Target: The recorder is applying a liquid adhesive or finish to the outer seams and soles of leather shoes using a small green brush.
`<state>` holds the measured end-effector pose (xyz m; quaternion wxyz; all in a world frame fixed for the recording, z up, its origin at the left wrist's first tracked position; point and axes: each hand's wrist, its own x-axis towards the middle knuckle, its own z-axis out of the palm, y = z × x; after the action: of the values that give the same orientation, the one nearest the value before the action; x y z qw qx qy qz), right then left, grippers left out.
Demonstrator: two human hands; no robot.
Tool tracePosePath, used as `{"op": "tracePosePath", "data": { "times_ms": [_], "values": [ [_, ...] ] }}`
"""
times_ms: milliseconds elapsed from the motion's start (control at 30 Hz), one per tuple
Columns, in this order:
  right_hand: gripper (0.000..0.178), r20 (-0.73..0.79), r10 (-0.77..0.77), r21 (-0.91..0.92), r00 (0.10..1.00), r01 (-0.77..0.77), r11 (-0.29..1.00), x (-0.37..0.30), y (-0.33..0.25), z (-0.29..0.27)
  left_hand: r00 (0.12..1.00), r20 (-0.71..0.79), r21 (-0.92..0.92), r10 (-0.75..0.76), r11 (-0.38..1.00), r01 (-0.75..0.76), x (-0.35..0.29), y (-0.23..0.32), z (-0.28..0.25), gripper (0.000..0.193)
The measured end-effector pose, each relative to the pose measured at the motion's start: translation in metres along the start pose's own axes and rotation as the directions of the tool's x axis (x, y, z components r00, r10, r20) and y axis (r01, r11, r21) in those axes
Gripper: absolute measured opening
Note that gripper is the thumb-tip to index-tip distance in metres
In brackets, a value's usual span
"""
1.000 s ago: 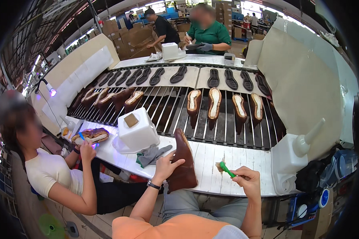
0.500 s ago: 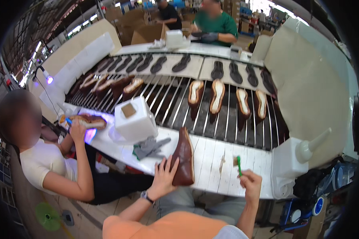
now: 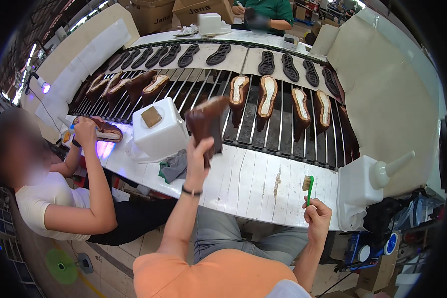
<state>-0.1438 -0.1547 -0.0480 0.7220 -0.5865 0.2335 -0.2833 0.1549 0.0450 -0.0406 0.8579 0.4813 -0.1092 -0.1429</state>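
My left hand (image 3: 198, 154) is wrapped round the shaft of a brown leather boot upper (image 3: 203, 121), which it holds up above the white table at the front edge of the rack. The boot is tilted, its foot end up, and slightly blurred. In my right hand (image 3: 319, 213), closed, is a small green-handled brush (image 3: 310, 187) held upright with its bristles at the top, over the table's right side. Beside the left forearm lies a grey glove (image 3: 175, 166) with a green cuff, close to a white plastic container (image 3: 159, 131).
Across the table runs a rack of metal bars (image 3: 278, 134) carrying several boots, soles up. Dark outsoles (image 3: 266, 63) line a cloth behind it. A white pump bottle (image 3: 365, 186) stands at right. A co-worker (image 3: 59, 198) at left handles a shoe; another person (image 3: 269, 20) works opposite.
My left hand, previously resting on the boot on the table, has gripped and lifted it forward and left. My right hand has turned the brush more upright. The view has shifted.
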Motion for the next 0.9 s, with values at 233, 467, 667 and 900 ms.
{"op": "tracePosePath", "data": {
  "times_ms": [233,467,667,900],
  "values": [
    [0.022,-0.061,-0.033,-0.012,0.998,0.032,0.999,0.003,-0.013,-0.005,0.844,-0.069,0.609,0.532,0.693,-0.387,0.200,-0.073,-0.043,0.040],
    [0.020,-0.142,-0.041,-0.039,0.989,0.036,0.999,-0.012,-0.007,-0.018,0.821,-0.246,0.894,0.516,0.449,-0.015,0.244,-0.122,-0.078,0.029],
    [0.022,-0.172,-0.007,-0.005,0.985,0.006,1.000,-0.005,-0.012,-0.030,0.780,-0.143,0.962,0.609,0.271,-0.035,0.275,-0.069,-0.062,0.019],
    [0.024,-0.178,-0.026,0.033,0.984,0.033,0.999,0.001,-0.002,-0.028,0.829,-0.176,0.973,0.530,0.223,0.064,0.245,-0.096,-0.088,0.018]
  ]
}}
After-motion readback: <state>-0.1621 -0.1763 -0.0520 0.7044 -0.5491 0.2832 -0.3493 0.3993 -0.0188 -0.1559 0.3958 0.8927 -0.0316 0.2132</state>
